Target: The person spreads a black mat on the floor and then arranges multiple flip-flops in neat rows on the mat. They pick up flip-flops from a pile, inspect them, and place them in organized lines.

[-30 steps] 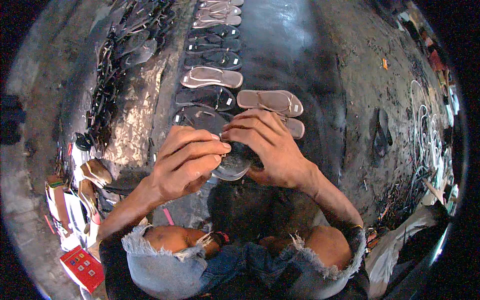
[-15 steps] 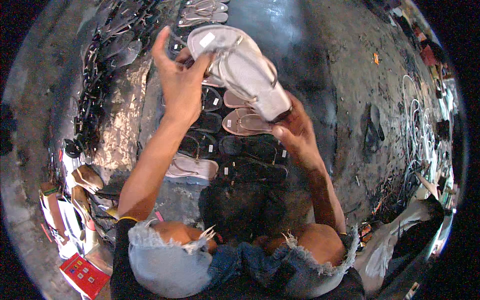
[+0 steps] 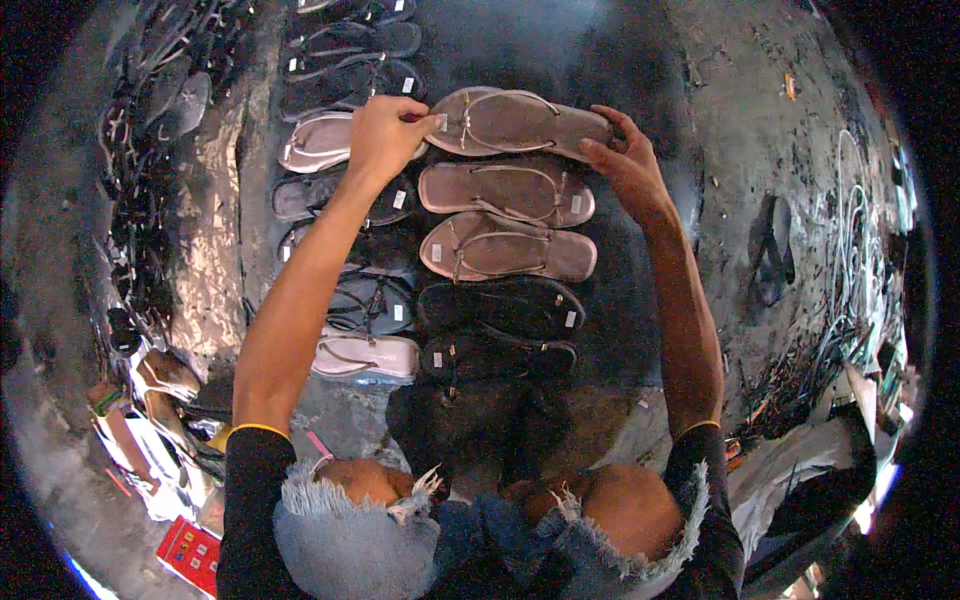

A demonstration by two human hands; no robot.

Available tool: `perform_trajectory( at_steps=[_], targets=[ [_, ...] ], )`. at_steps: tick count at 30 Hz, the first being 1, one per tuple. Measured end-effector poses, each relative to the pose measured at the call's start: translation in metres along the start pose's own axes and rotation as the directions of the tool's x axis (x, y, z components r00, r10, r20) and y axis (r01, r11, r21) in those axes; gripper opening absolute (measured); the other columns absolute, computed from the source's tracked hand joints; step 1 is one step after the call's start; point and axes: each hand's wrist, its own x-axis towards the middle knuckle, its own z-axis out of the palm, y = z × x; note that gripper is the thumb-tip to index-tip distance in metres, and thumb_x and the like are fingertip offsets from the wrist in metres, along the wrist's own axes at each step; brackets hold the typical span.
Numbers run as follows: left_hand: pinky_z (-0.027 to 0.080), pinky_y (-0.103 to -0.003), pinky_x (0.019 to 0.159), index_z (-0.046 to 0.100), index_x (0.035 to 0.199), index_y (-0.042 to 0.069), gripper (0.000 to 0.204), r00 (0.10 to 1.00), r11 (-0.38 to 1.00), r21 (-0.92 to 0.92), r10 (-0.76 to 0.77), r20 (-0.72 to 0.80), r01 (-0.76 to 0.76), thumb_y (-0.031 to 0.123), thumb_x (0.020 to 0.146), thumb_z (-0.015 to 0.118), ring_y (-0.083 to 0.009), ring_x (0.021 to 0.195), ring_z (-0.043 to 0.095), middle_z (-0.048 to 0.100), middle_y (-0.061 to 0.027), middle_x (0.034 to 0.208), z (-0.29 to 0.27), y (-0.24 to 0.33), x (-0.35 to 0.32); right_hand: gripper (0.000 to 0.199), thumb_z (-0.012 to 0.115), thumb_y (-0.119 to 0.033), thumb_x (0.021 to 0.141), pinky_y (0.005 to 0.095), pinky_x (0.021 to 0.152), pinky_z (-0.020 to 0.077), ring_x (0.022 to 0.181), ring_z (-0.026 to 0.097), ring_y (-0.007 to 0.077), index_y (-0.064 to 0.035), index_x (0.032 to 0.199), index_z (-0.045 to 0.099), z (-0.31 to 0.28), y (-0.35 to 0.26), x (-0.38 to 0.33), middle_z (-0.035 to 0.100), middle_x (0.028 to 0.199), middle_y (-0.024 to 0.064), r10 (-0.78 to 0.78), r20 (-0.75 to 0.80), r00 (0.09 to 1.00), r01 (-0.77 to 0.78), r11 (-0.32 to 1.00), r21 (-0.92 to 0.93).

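A metallic brownish thong sandal point(image 3: 510, 138) lies sideways at the far end of the right column of sandals, with a small white label by its left end. Closed at that end, my left hand point(image 3: 380, 145) pinches the sandal's edge beside the label. My right hand point(image 3: 632, 165) grips the opposite end between thumb and fingers. Just nearer to me are two pinkish sandals point(image 3: 505, 192), one with its label at the right end, the other at the left. Below them come two black sandals point(image 3: 500, 306).
Another column holds black sandals point(image 3: 350, 88) and a pale pink sandal point(image 3: 365, 356), left of the held one. A long heap of dark sandals point(image 3: 135, 190) runs along the far left. Black footwear point(image 3: 773, 250) and tangled white cord point(image 3: 850, 250) lie right. A red booklet point(image 3: 188, 555) is lower left.
The sandal was raised and tilted between both hands; now it is lowered level with the column, lying crosswise. My left hand moved down to its labelled end, while the right stayed at the other end.
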Motion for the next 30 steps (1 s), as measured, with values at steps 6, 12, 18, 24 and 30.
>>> perform_trajectory(
  at_steps=[6, 12, 18, 24, 30],
  targets=[
    [0.059, -0.041, 0.075, 0.082, 0.097, 0.005, 0.025, 0.998, 0.993, 0.118, 0.017, 0.064, -0.024, 0.026, 0.082, 0.083, -0.0323, 0.082, 0.077, 0.077, -0.0185, 0.088, 0.012, -0.001, 0.006, 0.063, 0.079, -0.014, 0.092, 0.0345, 0.097, 0.0546, 0.109, 0.068, 0.0213, -0.0023, 0.147, 0.05, -0.002, 0.006, 0.005, 0.069, 0.123, 0.0151, 0.086, 0.019, 0.996, -0.086, 0.996, -0.004],
    [0.057, -0.045, 0.076, 0.081, 0.091, 0.001, 0.017, 0.984, 0.971, 0.226, 0.043, 0.174, -0.082, 0.017, 0.084, 0.081, -0.0388, 0.083, 0.074, 0.075, -0.0197, 0.084, 0.007, 0.018, 0.013, 0.051, 0.08, -0.017, 0.092, 0.0321, 0.091, 0.0558, 0.108, 0.068, 0.0195, -0.0033, 0.137, 0.059, -0.005, 0.005, 0.004, 0.071, 0.121, 0.0143, 0.009, -0.032, 0.999, -0.014, 0.986, -0.168],
    [0.051, -0.043, 0.089, 0.067, 0.138, 0.012, 0.062, 0.883, 0.936, -0.086, 0.349, 0.313, -0.34, 0.014, 0.078, 0.085, -0.0372, 0.101, 0.061, 0.058, -0.019, 0.106, 0.014, 0.017, 0.031, 0.06, 0.084, -0.037, 0.085, 0.0474, 0.107, 0.044, 0.111, 0.057, 0.0353, -0.0173, 0.139, 0.066, 0.011, -0.006, -0.014, 0.065, 0.12, 0.0137, -0.347, -0.14, 0.927, 0.029, 0.439, -0.898],
    [0.051, -0.044, 0.091, 0.06, 0.148, 0.021, 0.089, 0.851, 0.935, -0.139, 0.354, 0.389, -0.326, 0.026, 0.065, 0.093, -0.0353, 0.098, 0.058, 0.055, -0.0144, 0.102, 0.03, 0.003, 0.035, 0.056, 0.083, -0.026, 0.084, 0.0458, 0.104, 0.0454, 0.119, 0.054, 0.0341, -0.0202, 0.138, 0.069, 0.02, -0.017, 0.0, 0.063, 0.125, 0.0087, -0.227, 0.11, 0.968, 0.212, 0.496, -0.842],
    [0.053, -0.053, 0.09, 0.068, 0.133, 0.022, 0.076, 0.858, 0.868, 0.167, 0.401, 0.321, -0.468, 0.036, 0.062, 0.093, -0.0386, 0.113, 0.057, 0.059, -0.015, 0.118, 0.009, 0.024, 0.034, 0.065, 0.08, -0.034, 0.087, 0.0478, 0.106, 0.043, 0.119, 0.054, 0.0347, -0.0241, 0.148, 0.061, 0.037, -0.029, -0.009, 0.06, 0.133, 0.0067, -0.334, 0.093, 0.938, 0.182, 0.244, -0.953]
  ],
)
